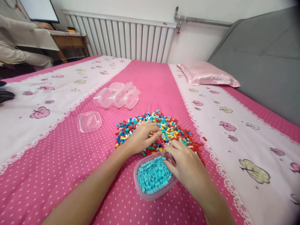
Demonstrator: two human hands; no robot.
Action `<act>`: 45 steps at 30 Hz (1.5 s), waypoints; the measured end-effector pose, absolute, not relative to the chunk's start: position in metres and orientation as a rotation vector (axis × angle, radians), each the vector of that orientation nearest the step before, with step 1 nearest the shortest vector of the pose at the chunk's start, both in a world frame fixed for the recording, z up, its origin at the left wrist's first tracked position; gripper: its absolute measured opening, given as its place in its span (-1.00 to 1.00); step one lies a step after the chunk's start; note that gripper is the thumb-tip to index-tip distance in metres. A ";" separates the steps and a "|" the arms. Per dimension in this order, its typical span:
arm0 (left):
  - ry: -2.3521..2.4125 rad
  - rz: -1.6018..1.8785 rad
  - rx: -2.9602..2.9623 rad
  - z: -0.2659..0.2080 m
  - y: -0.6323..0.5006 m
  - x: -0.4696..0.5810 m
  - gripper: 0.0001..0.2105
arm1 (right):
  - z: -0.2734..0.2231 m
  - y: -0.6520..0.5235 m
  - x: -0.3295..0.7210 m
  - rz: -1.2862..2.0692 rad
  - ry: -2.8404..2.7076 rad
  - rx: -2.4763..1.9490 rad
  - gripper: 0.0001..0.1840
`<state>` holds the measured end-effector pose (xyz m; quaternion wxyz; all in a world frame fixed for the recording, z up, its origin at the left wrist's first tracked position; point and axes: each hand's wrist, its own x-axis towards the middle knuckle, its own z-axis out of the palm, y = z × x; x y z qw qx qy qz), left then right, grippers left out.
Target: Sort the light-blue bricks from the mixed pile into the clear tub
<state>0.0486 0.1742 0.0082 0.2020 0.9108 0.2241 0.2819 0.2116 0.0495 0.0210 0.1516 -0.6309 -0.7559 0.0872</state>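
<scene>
A heap of small plastic building bricks in red, blue, yellow, teal and white lies on the bed. My left hand rests over its near side, thumb and fingertips drawn close together. In front of the heap stands a clear plastic container holding many light-blue bricks. My right hand is at the container's right rim, between it and the heap, with fingers curled and the thumb near the index finger. Anything pinched in either hand is too small or hidden to make out.
Several clear plastic containers sit grouped beyond the heap. A clear lid lies to the left on the pink bedspread. A pink pillow lies at the far right by the grey headboard. A person sits at a desk at far left.
</scene>
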 end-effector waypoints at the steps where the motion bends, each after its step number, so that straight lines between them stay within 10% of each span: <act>1: 0.625 0.785 2.545 0.008 0.174 0.049 -0.69 | 0.022 0.049 0.211 0.252 -2.174 -1.813 -0.76; 45: 0.881 0.639 2.717 -0.003 0.180 0.045 -0.84 | 0.030 0.054 0.228 0.276 -1.648 -1.555 -0.90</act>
